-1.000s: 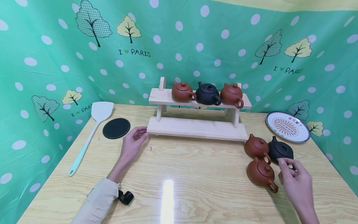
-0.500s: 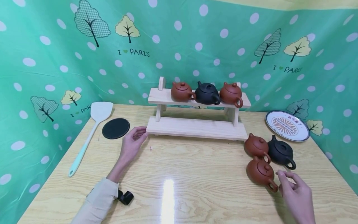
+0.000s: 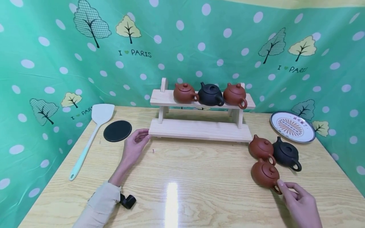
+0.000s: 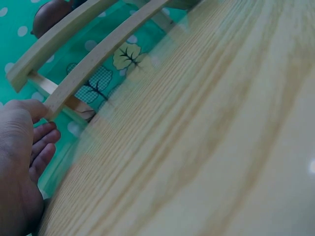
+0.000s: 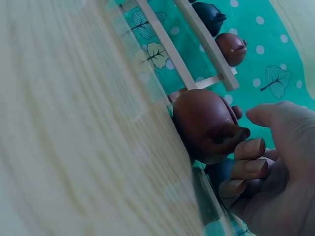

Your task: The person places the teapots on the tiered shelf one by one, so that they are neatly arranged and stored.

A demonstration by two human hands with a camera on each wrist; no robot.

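My left hand (image 3: 135, 146) holds the left end of the lower board of a two-tier wooden shelf (image 3: 199, 129); in the left wrist view its thumb and fingers (image 4: 45, 147) meet the board's end. On the right, my right hand (image 3: 302, 201) is at the loop handle of the front reddish-brown teapot (image 3: 265, 174). The right wrist view shows a gap between thumb and fingers (image 5: 253, 147), the fingertips close to that handle. Behind it stand another reddish-brown teapot (image 3: 260, 148) and a black teapot (image 3: 285, 153).
On the upper board sit a brown teapot (image 3: 183, 93), a black teapot (image 3: 210, 95) and another brown teapot (image 3: 235, 95). A patterned plate (image 3: 292, 126) lies at the back right. A spatula (image 3: 94, 136) and a round black coaster (image 3: 117, 130) lie left. A green curtain hangs behind.
My right hand has drawn away from the black teapot's handle and moved down and left to the front brown teapot's handle. The left hand stays at the shelf.
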